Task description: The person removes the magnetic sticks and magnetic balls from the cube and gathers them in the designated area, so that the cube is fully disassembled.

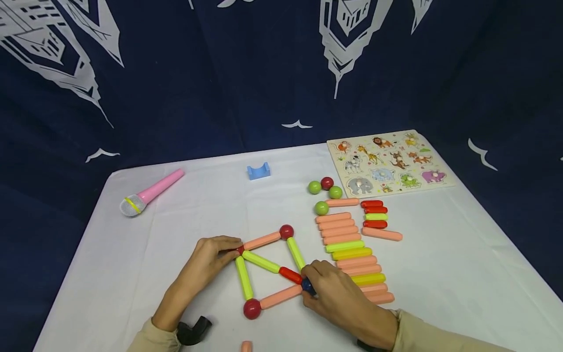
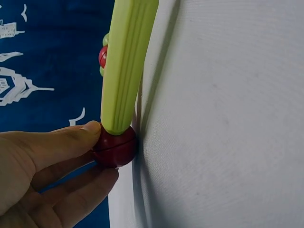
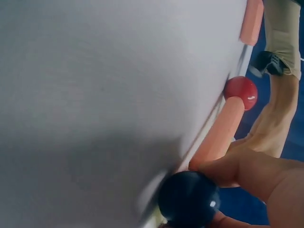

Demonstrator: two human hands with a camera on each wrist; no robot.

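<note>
My left hand [image 1: 206, 261] pinches a dark red ball [image 2: 115, 151] at the left corner of a flat four-sided frame of sticks and balls. A dark blue ball [image 3: 188, 199] at the right corner is held by my right hand [image 1: 336, 296]. Salmon sticks [image 1: 280, 296] form two sides, lime-green sticks [image 1: 244, 278] the other two. Across the middle, a lime stick [image 1: 261, 262] and a short red stick [image 1: 290, 275] run between the held balls. Red balls sit at the top corner [image 1: 286, 231] and bottom corner [image 1: 252, 309].
Right of the frame lie a column of salmon, lime and yellow sticks [image 1: 358, 253], short sticks [image 1: 374, 210] and loose balls [image 1: 327, 183]. An animal puzzle board [image 1: 389, 161] is at back right. A blue holder [image 1: 259, 171] and pink toy microphone [image 1: 154, 192] lie further left.
</note>
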